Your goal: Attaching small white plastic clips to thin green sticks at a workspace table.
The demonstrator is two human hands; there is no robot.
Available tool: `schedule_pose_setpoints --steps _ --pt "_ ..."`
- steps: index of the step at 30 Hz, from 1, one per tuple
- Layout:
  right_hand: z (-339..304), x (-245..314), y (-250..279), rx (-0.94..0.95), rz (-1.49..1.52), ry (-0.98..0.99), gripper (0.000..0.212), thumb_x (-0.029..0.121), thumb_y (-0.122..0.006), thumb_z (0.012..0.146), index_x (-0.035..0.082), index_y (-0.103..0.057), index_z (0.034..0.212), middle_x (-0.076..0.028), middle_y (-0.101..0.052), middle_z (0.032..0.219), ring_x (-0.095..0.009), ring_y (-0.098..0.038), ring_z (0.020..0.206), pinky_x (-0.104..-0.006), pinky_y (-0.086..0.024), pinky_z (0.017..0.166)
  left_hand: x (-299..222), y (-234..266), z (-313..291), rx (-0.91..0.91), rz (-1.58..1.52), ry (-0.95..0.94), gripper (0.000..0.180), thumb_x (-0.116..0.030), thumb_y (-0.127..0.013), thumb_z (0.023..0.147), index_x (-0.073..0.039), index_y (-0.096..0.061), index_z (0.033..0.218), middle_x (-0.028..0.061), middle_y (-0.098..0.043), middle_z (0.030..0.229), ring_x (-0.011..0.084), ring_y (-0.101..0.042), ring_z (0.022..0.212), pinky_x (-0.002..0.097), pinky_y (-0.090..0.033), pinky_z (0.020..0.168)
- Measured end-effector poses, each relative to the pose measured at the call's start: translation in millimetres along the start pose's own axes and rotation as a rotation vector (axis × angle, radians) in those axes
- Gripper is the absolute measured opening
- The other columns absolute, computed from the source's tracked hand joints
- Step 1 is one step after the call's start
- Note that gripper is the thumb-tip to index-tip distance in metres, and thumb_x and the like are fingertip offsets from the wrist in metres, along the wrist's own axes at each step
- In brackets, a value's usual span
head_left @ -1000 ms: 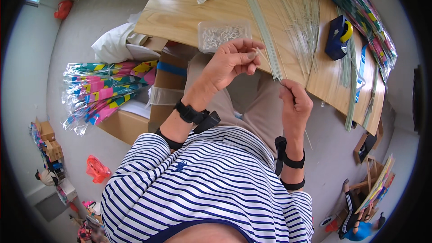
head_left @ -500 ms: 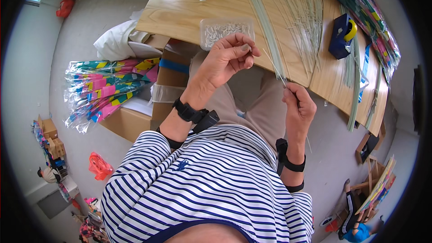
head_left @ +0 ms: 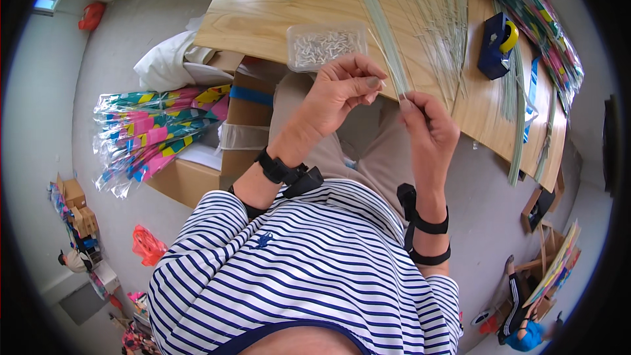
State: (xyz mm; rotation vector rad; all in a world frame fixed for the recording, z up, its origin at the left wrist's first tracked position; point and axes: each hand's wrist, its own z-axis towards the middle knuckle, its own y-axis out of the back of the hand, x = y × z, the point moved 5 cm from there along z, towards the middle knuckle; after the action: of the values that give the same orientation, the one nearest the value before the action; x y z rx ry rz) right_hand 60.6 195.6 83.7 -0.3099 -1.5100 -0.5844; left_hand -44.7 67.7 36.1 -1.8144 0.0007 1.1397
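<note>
The step in hand seems to be bringing a white piece (head_left: 383,83), pinched between thumb and finger of the left hand (head_left: 342,92), to a rod (head_left: 385,59) that the right hand (head_left: 430,125), its fingertips together just beside, appears to clamp; the next move probably calls for lining the two up finely. Beyond the left grip, on the table (head_left: 253,16), sits a tub (head_left: 290,45) of similar pieces (head_left: 325,47); beyond the right lie a rod bundle (head_left: 380,20), loose rods (head_left: 437,33) and, farther right, a tape dispenser (head_left: 494,46); left of both, wrapped packs (head_left: 158,135) lie by a box (head_left: 184,183), above grey floor (head_left: 121,220).
</note>
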Motion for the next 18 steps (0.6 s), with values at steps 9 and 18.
schedule_pose_setpoints --steps 9,18 --pt "8.2 1.1 -11.5 0.013 -0.069 0.121 0.001 -0.002 -0.064 0.086 -0.003 -0.064 0.086 -0.005 -0.061 0.067 -0.009 -0.056 0.060 -0.0228 -0.046 0.056 9.2 -14.5 -6.0 -0.008 0.031 0.018 0.005 -0.004 -0.067 0.088 -0.003 -0.064 0.092 0.0044 -0.065 0.084 0.0119 -0.055 0.070 0.0235 -0.047 0.064" --pt "8.2 -0.5 0.9 0.025 -0.132 0.155 0.004 -0.005 -0.063 0.083 -0.002 -0.063 0.085 -0.005 -0.059 0.066 -0.011 -0.055 0.059 -0.0243 -0.044 0.055 -1.2 7.9 -4.4 -0.083 0.071 0.033 0.022 -0.025 -0.064 0.094 -0.005 -0.057 0.085 0.0068 -0.060 0.070 0.0119 -0.051 0.055 0.0219 -0.042 0.052"
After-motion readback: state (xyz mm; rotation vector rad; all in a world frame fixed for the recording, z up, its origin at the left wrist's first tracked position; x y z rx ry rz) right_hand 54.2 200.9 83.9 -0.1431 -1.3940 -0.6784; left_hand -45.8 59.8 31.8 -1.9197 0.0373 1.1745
